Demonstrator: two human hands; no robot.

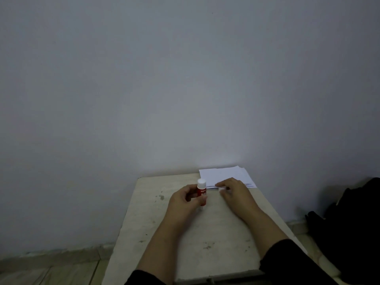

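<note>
Gripping an upright glue stick (201, 190), the left hand (184, 203) flanks the far-corner paper stack (224, 174); the right hand (236, 193) seemingly pinches its near edge.

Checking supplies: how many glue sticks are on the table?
1: the glue stick, upright in the left hand, just left of the paper stack. More may be hidden.

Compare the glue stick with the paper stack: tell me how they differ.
The glue stick is red with a white cap; the paper stack is all white. The glue stick stands upright; the paper stack lies flat. The left hand grips the glue stick; the right hand only reaches the paper stack's near edge. Both are toward the table's far end.
</note>
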